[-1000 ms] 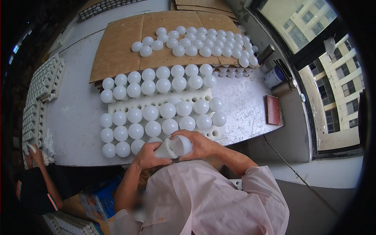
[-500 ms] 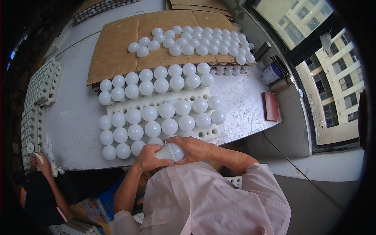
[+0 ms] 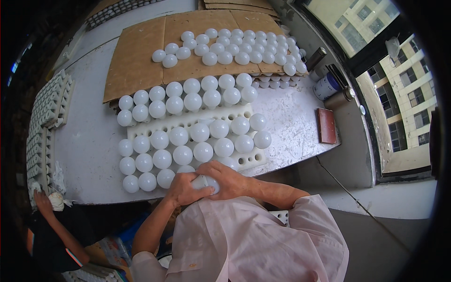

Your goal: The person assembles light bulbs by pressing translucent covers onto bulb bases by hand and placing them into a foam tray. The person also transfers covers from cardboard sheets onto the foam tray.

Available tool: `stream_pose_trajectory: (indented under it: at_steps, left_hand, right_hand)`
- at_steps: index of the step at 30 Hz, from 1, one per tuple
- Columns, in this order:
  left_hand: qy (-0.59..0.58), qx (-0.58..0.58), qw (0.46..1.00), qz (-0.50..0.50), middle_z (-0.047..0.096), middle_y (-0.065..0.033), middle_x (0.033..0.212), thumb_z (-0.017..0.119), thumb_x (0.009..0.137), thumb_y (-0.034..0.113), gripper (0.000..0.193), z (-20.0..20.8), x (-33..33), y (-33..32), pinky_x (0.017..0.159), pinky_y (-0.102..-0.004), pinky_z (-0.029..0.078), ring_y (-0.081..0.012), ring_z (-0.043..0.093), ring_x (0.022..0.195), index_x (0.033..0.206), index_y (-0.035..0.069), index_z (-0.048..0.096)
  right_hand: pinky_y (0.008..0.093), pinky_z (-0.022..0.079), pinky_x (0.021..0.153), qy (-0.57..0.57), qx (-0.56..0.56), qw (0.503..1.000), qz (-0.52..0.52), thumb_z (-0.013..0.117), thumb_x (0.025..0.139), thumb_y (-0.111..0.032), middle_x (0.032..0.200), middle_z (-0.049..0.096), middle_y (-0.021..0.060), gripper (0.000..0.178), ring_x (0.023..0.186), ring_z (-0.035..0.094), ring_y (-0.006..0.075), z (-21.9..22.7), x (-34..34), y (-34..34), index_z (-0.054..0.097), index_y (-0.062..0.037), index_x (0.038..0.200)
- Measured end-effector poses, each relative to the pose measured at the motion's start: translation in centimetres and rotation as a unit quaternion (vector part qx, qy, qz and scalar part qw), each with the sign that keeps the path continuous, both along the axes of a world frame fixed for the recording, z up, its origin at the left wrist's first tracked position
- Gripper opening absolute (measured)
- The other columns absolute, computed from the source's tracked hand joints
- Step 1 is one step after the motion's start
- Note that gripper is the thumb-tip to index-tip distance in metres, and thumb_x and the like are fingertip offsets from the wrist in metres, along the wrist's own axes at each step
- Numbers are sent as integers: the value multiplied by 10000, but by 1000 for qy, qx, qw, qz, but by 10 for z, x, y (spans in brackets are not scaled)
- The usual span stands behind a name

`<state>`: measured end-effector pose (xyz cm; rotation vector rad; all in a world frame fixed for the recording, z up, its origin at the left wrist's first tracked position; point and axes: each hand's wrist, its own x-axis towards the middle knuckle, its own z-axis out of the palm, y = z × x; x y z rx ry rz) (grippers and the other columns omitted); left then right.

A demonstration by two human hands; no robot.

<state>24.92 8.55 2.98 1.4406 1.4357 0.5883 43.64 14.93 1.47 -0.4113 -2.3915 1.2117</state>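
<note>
Both my hands close around one white globe bulb at the near edge of the table. My left hand grips its left side and my right hand covers its top and right side. Just beyond them lies a white perforated tray filled with several white bulbs standing in its holes. More white bulbs stand in rows behind the tray, and another group rests on brown cardboard sheets at the far side.
A grey table carries everything. Racks of bulb bases line its left edge. Another person's hand holds a white piece at lower left. A red-brown block and cans sit at right near the window.
My hands have drawn the bulb slightly nearer and lower, with the right hand now covering more of it. The other person's hand at lower left has shifted a little.
</note>
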Motion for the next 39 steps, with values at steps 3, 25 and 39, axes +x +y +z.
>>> stream_pose_trajectory:
  at_steps: [3, 25, 39]
  left_hand:
    - [-24, 14, 1000, 10, 673, -214, 801, 750, 652, 416, 528, 1, 5, 1, 677, -356, 512, -294, 671, 729, 902, -45, 684]
    - [-199, -109, 974, 26, 666, -69, 829, 769, 699, 253, 410, -12, 11, 9, 658, -269, 485, -103, 593, 768, 943, -64, 681]
    - [-26, -75, 997, 6, 659, -104, 735, 766, 618, 333, 467, 25, 26, 13, 610, -290, 492, -128, 604, 678, 851, -59, 667]
  right_hand:
    - [416, 445, 887, 60, 17, 998, -13, 768, 598, -67, 1115, 513, 152, 682, 1034, 501, 336, -5, 1, 0, 473, -25, 1211]
    - [410, 455, 858, 162, 34, 986, 23, 802, 593, -66, 1125, 532, 130, 731, 994, 525, 308, -10, 14, 11, 491, -34, 1254]
    - [379, 460, 774, 236, 77, 969, -5, 731, 561, -29, 1003, 537, 113, 442, 890, 540, 279, -3, 15, 8, 584, -50, 977]
